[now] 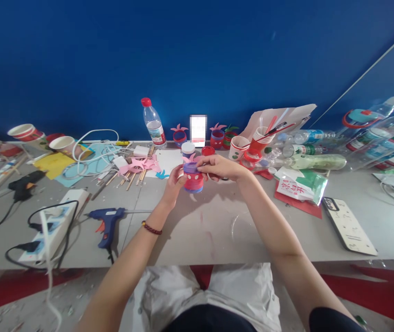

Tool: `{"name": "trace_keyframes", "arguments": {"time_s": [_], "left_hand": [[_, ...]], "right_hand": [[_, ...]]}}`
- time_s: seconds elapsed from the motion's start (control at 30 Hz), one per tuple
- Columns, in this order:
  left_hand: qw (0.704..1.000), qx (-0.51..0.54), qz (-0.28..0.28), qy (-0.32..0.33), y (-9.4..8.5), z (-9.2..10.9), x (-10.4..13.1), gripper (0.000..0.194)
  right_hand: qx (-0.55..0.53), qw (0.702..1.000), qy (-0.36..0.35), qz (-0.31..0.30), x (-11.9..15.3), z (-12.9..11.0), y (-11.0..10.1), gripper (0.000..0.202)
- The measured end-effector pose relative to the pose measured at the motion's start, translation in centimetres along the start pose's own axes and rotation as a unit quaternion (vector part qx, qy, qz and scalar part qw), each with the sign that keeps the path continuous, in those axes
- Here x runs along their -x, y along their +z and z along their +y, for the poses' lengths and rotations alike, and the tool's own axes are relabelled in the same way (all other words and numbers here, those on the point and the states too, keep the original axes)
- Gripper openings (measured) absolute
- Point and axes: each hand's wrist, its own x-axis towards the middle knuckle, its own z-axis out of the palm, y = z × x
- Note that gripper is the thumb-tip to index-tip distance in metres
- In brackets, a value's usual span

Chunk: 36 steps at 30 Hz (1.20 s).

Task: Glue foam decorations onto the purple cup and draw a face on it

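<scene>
A small red painted cup point(193, 183) with a purple-blue rim and base, white dots and pink paper points at its top stands upright between my hands. My left hand point(175, 185) is closed around its left side. From the right, my right hand point(220, 167) pinches the upper rim with thumb and fingers, hiding part of that edge. Just behind are a white-lidded paint jar point(188, 147) and an open jar of red paint point(208, 151). Similar cups with paper points, one purple-blue point(179, 137) and one red point(216, 138), stand against the blue wall.
A blue glue gun point(108, 223) and a power strip point(53, 226) with cords lie left. Pink paper cutouts point(141, 163) and sticks are behind them. A water bottle point(154, 124) stands at the back. Rightward are paper cups point(238, 147), plastic bottles point(317, 161) and a phone point(349, 226).
</scene>
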Motion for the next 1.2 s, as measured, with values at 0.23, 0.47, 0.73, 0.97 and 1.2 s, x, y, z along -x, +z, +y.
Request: {"name": "trace_keyframes", "arguments": {"time_s": [0.23,0.47,0.73,0.97,1.2], "left_hand": [[0.988,-0.079,0.135,0.008,-0.5,-0.3,-0.3,0.032],[0.978,-0.098,0.179,0.052,-0.6,-0.3,-0.4,0.040],[0.984,-0.068,0.162,0.025,-0.6,-0.6,-0.4,0.038],[0.979,-0.096,0.172,0.044,-0.4,-0.4,-0.1,0.041],[0.975,-0.134,0.165,0.064,0.1,0.6,0.5,0.050]], "right_hand": [[0.099,0.994,-0.003,0.034,-0.5,1.2,-0.7,0.023],[0.164,0.984,0.009,0.062,-1.4,2.8,-1.0,0.022],[0.153,0.986,0.029,0.054,-1.2,2.1,-0.5,0.024],[0.181,0.981,0.064,0.041,-0.3,0.4,0.0,0.027],[0.167,0.984,0.026,0.050,0.3,0.0,-0.2,0.034]]}}
